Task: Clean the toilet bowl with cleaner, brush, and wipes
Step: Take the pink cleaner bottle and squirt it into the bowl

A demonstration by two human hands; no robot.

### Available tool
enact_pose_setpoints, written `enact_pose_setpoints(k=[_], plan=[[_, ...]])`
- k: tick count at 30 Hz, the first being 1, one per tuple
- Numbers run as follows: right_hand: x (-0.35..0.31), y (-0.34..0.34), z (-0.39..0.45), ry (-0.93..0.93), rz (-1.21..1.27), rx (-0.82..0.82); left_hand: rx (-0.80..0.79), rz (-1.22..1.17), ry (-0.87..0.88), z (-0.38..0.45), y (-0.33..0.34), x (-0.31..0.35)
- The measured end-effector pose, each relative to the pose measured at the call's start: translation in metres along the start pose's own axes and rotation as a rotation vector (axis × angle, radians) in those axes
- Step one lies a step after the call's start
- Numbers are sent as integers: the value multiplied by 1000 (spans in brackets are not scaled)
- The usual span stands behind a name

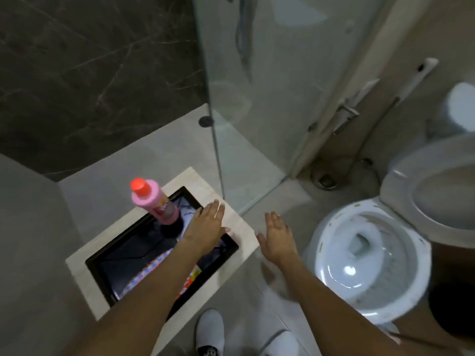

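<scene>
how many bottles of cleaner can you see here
1: a pink bottle with a red cap stands upright in the black tray left of the toilet bowl. The left forearm covers part of the tray, so another could be hidden.

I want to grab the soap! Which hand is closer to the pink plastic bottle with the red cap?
Left. The left hand hovers just right of the pink plastic bottle with the red cap; the right hand is farther right, toward the white toilet bowl.
</scene>
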State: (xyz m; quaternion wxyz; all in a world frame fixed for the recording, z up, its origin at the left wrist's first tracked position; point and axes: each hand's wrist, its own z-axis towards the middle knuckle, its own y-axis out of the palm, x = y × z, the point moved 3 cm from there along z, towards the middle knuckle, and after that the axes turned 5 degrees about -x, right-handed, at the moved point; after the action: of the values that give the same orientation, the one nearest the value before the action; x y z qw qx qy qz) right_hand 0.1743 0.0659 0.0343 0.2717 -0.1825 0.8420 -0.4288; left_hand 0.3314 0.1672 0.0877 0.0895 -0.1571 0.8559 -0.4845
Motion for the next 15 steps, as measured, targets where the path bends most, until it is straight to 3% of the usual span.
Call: enact_pose_setpoints(k=[5, 15], plan=[[97, -26, -31, 158, 12, 14, -49, -3, 25, 27, -7, 70], [258, -46, -107, 419, 144, 54, -2, 14, 255, 68, -55, 247]])
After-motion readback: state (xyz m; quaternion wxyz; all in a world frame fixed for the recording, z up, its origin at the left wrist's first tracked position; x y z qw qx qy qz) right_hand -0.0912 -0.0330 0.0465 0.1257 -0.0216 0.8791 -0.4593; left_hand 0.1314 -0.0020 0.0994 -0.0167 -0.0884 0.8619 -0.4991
